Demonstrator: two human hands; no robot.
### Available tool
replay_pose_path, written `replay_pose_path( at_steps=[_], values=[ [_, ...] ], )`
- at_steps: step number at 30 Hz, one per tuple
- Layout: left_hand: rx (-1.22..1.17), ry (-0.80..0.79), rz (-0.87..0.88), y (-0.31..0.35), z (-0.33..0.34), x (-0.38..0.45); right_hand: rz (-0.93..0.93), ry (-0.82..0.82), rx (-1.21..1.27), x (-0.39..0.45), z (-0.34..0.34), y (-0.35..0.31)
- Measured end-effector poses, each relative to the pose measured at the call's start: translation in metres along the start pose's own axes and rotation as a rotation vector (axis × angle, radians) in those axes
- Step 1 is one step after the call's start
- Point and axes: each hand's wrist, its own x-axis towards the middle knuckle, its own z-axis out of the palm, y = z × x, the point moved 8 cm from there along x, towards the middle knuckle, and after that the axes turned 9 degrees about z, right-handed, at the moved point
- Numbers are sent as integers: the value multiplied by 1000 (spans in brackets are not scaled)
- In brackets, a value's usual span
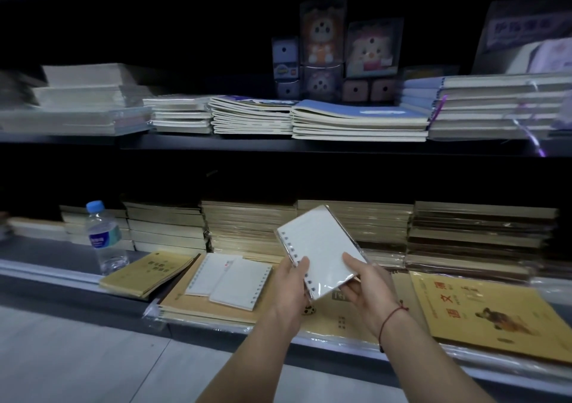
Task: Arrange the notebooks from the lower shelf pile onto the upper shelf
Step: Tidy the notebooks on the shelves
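Left hand [291, 282] and right hand [366, 282] raised together, fingers curled, gripping.

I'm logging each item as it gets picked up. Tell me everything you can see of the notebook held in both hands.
The notebook is small and white with a plain cover, a spiral binding down its left edge and a clear, glossy plastic wrap. It is closed, tilted and held in the air above the lower shelf. The left hand grips its binding edge; the right hand holds its lower right corner.

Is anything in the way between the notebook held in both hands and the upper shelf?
Nothing visible blocks the way. The spiral notebook is held by the left hand and right hand in front of the lower stacks, with open space up to the upper shelf, whose front is already lined with stacks.
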Motion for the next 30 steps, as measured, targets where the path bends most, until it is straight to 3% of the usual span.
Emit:
replay_pose_path(
  at_steps=[8, 17, 23, 30],
  values=[
    [29, 1, 94, 9, -15, 8, -7, -111, -277, -6, 5, -2],
    [25, -3, 69, 1, -26, 12, -16, -130, -334, -5, 9, 1],
    [-268, -18, 108, 22, -22, 11, -92, -215, -363, -11, 20, -18],
    [-398, 40, 141, 69, -25, 4, -179, -289, -225, -22, 43, -39]
  ],
)
